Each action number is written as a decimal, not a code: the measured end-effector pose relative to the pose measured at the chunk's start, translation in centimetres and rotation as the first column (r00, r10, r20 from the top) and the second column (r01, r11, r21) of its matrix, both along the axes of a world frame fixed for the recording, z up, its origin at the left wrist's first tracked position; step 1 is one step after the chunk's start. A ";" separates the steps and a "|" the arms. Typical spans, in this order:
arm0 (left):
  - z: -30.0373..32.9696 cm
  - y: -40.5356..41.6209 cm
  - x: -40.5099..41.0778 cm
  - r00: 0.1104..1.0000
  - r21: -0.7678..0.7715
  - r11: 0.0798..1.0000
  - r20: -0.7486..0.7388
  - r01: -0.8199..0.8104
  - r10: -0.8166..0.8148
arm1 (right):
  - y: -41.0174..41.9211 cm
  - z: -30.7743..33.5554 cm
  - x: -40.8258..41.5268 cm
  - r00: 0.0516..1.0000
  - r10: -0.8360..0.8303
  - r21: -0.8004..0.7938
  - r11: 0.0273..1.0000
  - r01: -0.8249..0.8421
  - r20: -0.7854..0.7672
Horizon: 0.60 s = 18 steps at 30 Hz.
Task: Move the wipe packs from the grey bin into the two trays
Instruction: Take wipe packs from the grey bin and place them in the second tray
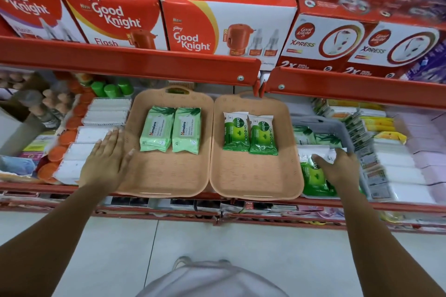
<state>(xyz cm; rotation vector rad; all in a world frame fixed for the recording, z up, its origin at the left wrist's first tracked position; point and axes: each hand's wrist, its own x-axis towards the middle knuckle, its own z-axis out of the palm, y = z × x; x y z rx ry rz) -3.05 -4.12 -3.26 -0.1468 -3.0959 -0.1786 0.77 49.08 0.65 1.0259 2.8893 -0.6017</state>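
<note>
The wipe packs were split three ways. Two pale green Himalaya wipe packs [170, 129] lay side by side, touching, in the far half of the left peach-coloured plastic tray [159, 176]. Two dark green Dettol wipe packs [251, 133] lay the same way in the right peach-coloured plastic tray [253, 176], which sat just beside the first, their rims touching. More packs remained in the grey plastic bin [337, 125] to the right of the trays: pale green ones at the far end and a dark green and white Dettol pack [312, 171] at the near end.

My right hand [337, 166] was down in the bin, fingers curled onto that near Dettol pack, thumb on its top face; I could not tell whether I had gripped it or only touched it. My left hand [107, 159] lay flat and spread wide, holding nothing, at the left edge of the left tray, over a stack of white packets [82, 149].

All this sat on a red metal shelf [125, 62] unit, with red and white Good Knight cartons [217, 19] on the shelf above.
</note>
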 end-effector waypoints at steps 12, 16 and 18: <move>0.2 0.2 0.1 0.999 -0.015 0.999 -0.021 -0.034 0.034 | -0.9 -0.2 0.6 0.982 -0.010 -0.316 0.947 -0.052 -0.190; 0.1 0.2 0.1 0.999 -0.021 0.999 -0.044 -0.028 0.027 | -1.3 -0.1 2.5 0.971 0.156 -0.138 0.973 -0.182 -0.182; 0.0 0.2 0.1 0.999 -0.018 1.000 -0.048 -0.026 0.025 | -1.5 0.3 2.9 0.970 0.158 -0.071 0.982 -0.174 -0.183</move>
